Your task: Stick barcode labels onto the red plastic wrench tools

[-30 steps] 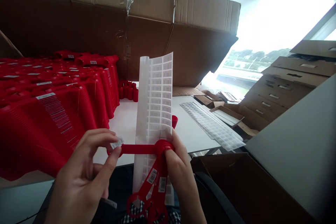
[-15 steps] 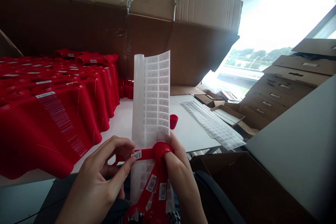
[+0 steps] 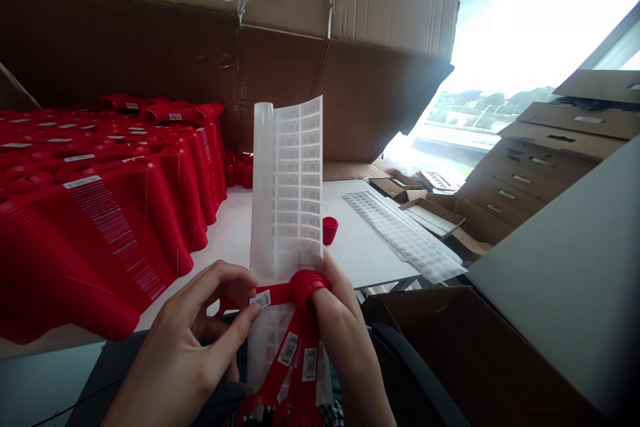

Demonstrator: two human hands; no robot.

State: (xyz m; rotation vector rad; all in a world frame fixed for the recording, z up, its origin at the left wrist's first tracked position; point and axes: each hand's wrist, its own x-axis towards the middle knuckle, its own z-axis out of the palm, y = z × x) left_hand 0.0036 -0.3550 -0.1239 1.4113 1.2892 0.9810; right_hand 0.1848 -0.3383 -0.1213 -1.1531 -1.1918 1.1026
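My right hand (image 3: 340,327) grips a bunch of flat red plastic pieces (image 3: 295,360) by their round ends, together with an upright translucent sheet of barcode labels (image 3: 287,180). One red piece (image 3: 280,293) sticks out sideways to the left. My left hand (image 3: 190,347) pinches that piece, its thumb pressing a small white barcode label (image 3: 261,298) onto it. Two of the hanging red pieces carry barcode labels too.
Large stacks of red plastic pieces (image 3: 100,213) fill the white table (image 3: 360,247) at left. A small red cap (image 3: 329,229) and another label sheet (image 3: 405,233) lie on the table. Cardboard boxes (image 3: 350,60) stand behind and at right (image 3: 545,160). An open brown box (image 3: 470,353) sits low right.
A second ago my left hand held the label just off the end of the sideways red piece. It has since moved right and pressed the label onto the piece.
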